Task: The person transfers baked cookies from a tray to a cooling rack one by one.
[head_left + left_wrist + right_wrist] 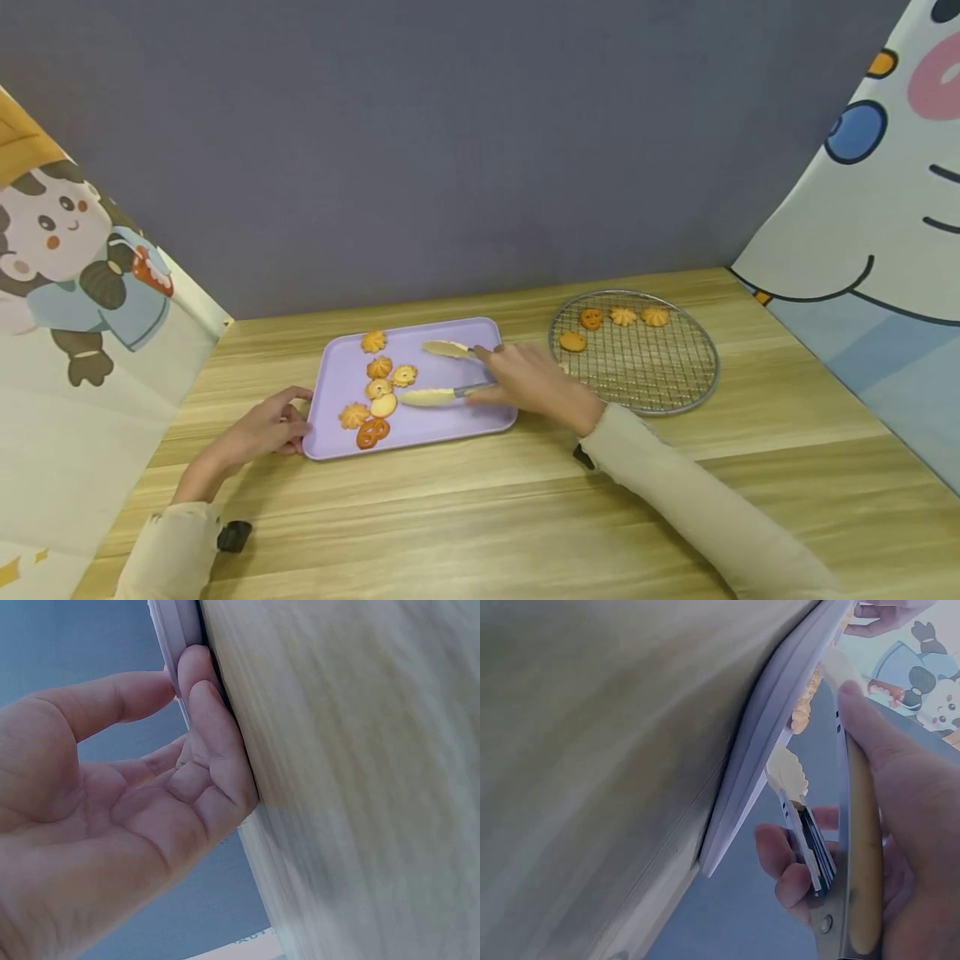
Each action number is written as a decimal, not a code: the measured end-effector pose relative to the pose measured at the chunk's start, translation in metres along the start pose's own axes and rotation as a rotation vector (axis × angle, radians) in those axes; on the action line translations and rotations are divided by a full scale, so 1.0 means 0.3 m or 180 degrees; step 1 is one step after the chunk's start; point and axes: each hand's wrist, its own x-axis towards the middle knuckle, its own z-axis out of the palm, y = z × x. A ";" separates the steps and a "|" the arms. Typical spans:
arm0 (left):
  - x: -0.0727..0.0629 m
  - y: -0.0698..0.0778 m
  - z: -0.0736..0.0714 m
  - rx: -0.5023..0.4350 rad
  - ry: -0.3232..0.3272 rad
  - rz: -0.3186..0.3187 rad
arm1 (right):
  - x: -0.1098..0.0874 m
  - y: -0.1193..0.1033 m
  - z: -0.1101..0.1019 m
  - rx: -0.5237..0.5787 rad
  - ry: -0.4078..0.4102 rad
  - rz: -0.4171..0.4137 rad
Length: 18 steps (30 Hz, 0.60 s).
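A lilac tray (442, 433) lies on the table, with several cookies and a pretzel (372, 433) towards its left side. My left hand (270, 427) pinches the tray's left edge; in the left wrist view the thumb meets the rim and curled fingers sit against the outer wall. With my right hand (528, 383) I grip tongs (427, 397) with pale tips, held over the tray with the two arms spread apart. The nearer tip is beside a round pale cookie (383, 406). Between the arms there is no cookie. The right wrist view shows the tongs' yellowish handle (864, 877) along the thumb.
Right of the tray stands a round wire cooling rack (637, 375) holding several cookies, among them a smiley cookie (591, 318). A grey wall (480, 167) closes off the back. Cartoon-printed panels flank the wooden table (450, 517) on both sides.
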 end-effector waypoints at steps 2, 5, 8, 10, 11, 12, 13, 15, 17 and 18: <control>0.002 0.000 0.002 -0.0013 0.0013 -0.0023 | 0.017 -0.007 0.003 -0.0002 -0.0079 0.0115; 0.003 0.000 0.001 0.0003 0.0011 0.0006 | 0.039 -0.021 0.003 0.0047 -0.0217 0.0253; 0.003 0.001 0.001 0.0023 0.0004 0.0003 | 0.055 -0.033 0.005 0.0258 -0.0425 0.0316; 0.005 0.001 0.003 0.0021 0.0008 -0.0030 | 0.060 -0.039 0.009 0.0413 -0.0544 0.0314; 0.005 0.000 0.003 0.0027 0.0007 -0.0029 | 0.061 -0.041 0.012 0.0481 -0.0579 0.0293; 0.005 0.000 0.004 0.0030 0.0005 -0.0027 | 0.062 -0.042 0.015 0.0529 -0.0595 0.0270; 0.005 0.000 0.004 0.0030 0.0005 -0.0024 | 0.062 -0.042 0.018 0.0546 -0.0591 0.0237; 0.004 0.001 0.005 0.0034 0.0011 -0.0020 | 0.062 -0.042 0.024 0.0560 -0.0541 0.0167; 0.004 0.002 0.006 0.0033 0.0016 -0.0026 | 0.060 -0.040 0.029 0.0541 -0.0491 0.0119; 0.005 0.002 0.006 0.0038 0.0015 -0.0025 | 0.060 -0.039 0.031 0.0540 -0.0478 0.0108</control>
